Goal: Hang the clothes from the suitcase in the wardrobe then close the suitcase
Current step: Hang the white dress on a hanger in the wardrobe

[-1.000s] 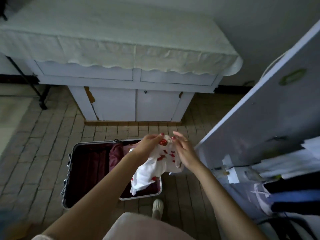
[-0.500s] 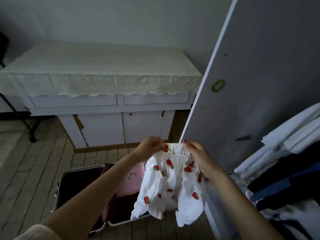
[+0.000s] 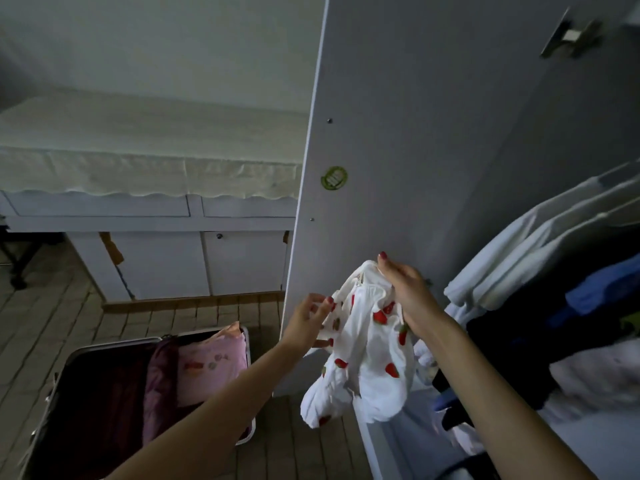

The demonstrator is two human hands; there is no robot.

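Writing: a round green sticker [image 3: 334,177] is fixed to the inner face of the open wardrobe door [image 3: 415,150]; its print is too small to read. A small tag sits at the neck of the white strawberry-print garment [image 3: 367,344], also illegible.

Containers: the suitcase [image 3: 114,403] lies open on the tiled floor at lower left. It holds a pink printed garment [image 3: 211,365] against the right wall and a dark purple item [image 3: 159,375] just beside it (the left half is too dark to judge). The wardrobe interior at right holds hanging white clothes [image 3: 512,258], blue clothes [image 3: 602,289] and dark ones below.

Hands: the right hand [image 3: 405,289] grips the top of the strawberry garment, fingers curled round the fabric, in front of the door. The left hand [image 3: 310,320] pinches the garment's left edge at the fingertips. The garment hangs free between them, above the wardrobe's bottom edge.

A white cabinet [image 3: 156,258] with a cloth cover stands against the far wall.
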